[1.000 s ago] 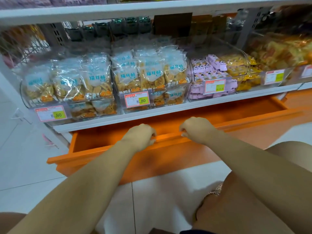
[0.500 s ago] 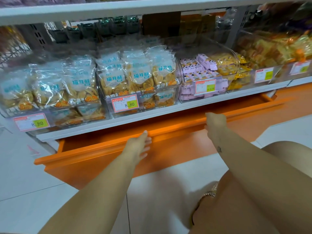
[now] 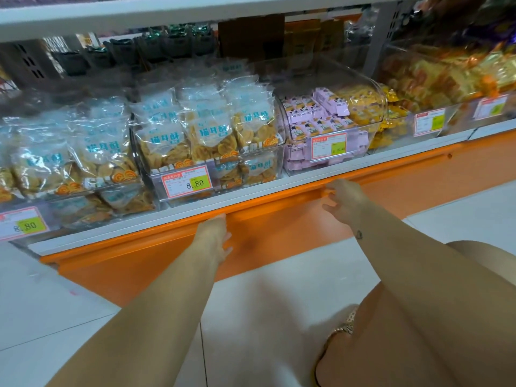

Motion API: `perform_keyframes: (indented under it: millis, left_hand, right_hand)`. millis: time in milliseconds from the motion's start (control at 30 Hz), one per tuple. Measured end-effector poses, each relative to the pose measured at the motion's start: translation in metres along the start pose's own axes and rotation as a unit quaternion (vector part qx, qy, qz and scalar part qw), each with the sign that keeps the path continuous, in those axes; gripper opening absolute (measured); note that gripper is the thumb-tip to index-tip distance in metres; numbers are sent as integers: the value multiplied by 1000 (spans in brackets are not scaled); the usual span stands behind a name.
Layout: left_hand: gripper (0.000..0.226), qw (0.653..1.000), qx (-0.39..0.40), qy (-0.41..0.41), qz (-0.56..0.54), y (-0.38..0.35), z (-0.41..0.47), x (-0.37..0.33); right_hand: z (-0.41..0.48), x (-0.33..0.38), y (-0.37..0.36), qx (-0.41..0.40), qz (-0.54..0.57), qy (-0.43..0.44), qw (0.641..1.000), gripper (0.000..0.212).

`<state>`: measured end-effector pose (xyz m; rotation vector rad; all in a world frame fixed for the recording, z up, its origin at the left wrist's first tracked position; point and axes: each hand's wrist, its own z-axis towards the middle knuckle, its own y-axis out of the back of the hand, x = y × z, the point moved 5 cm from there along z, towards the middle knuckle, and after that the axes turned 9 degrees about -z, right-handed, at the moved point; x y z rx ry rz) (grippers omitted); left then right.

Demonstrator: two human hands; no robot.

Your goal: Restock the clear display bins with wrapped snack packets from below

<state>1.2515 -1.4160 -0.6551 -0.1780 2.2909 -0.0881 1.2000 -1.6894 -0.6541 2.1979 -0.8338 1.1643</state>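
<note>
Right hand [image 3: 344,203] pinching the top lip of the long orange drawer front [image 3: 279,227], left hand [image 3: 215,238] pressing flat, fingers straight, just beside, clear-wrapped biscuit packets [image 3: 206,135] sitting directly above in clear plastic display bins [image 3: 321,76], white tiled floor [image 3: 265,303] lying below

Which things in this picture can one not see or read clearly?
Head view only.
Orange drawer: its front and the white shelf hide the inside, any packets there.
Price label reading 15.80: other print too small, blurred.
Right hand: its back hides the fingertips; grip on the drawer lip unclear.
Leftmost cookie packet: cut off by the left edge.
</note>
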Motion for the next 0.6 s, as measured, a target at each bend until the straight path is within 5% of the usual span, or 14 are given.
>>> perform_keyframes:
  millis: [300, 600]
  left_hand:
    - [37, 1000, 0, -1, 27, -2, 22, 0]
    - [30, 966, 141, -36, 214, -5, -22, -28]
  right_hand:
    - [2, 5, -18, 41, 102, -16, 994, 34]
    - [-66, 15, -52, 145, -66, -52, 986, 42]
